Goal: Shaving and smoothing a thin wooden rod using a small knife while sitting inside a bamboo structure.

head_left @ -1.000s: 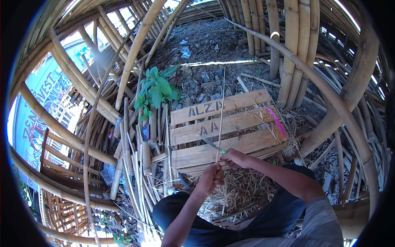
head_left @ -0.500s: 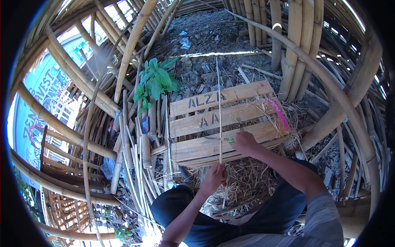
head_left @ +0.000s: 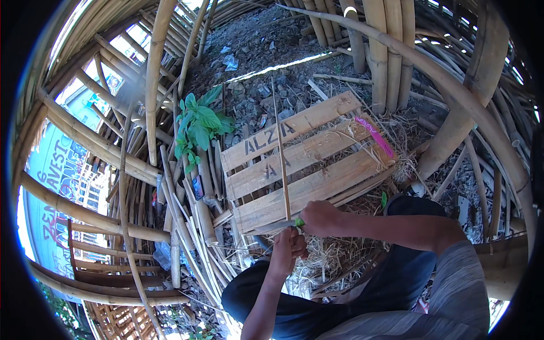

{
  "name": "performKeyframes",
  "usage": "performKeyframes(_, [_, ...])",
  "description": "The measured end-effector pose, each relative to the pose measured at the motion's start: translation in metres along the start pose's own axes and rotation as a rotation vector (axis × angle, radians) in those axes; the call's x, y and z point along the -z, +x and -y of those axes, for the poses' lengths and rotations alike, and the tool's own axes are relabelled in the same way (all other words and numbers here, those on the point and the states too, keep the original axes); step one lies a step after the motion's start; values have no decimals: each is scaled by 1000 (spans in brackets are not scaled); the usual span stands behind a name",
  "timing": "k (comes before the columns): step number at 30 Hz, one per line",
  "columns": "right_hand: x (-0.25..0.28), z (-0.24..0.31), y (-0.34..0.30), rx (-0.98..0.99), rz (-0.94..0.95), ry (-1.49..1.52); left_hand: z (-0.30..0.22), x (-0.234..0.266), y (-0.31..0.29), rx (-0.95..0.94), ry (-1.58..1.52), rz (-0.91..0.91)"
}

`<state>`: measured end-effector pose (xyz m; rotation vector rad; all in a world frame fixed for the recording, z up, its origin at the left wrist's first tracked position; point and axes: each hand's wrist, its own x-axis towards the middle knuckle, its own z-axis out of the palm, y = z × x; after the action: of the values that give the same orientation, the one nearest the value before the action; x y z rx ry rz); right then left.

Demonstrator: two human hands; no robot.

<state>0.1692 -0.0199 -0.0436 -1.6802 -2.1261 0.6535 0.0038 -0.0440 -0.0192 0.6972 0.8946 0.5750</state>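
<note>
My left hand (head_left: 288, 249) is closed around the near end of a long thin bamboo strip (head_left: 281, 150). The strip points away from me over a slatted wooden crate (head_left: 306, 184). Gripped in my right hand (head_left: 320, 219) is a knife with a green handle (head_left: 299, 222). Its blade (head_left: 271, 228) points left and crosses the strip just above my left fist. Both hands are close together at the crate's near edge. Part of the knife handle is hidden by my right fingers.
Straw and shavings (head_left: 340, 255) lie between my legs. Split bamboo strips (head_left: 195, 243) are piled on the left, near a leafy green plant (head_left: 199, 124). Thick bamboo poles (head_left: 391, 54) stand at the far right, and a slanting pole (head_left: 436, 62) runs along the right side.
The knife has moved toward me along the strip, down to just above my left hand. The view has turned, so crate and strip now appear tilted.
</note>
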Motion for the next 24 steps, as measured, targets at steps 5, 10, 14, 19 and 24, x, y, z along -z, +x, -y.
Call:
performKeyframes(5, [32, -41, 23, -43, 7, -170, 12, -18, -2, -82, 462, -82])
performKeyframes(10, [8, -3, 1, 133, 66, -71, 8, -9, -7, -73, 504, -110])
performKeyframes(14, [25, -39, 23, -46, -2, -161, 19, -15, -7, -193, 699, -105])
performKeyframes(19, [7, -19, 15, 14, 39, -71, 13, -10, -10, -232, 785, -179])
performKeyframes(24, [17, -40, 27, -75, -34, -120, 17, -11, -3, -247, 778, -126])
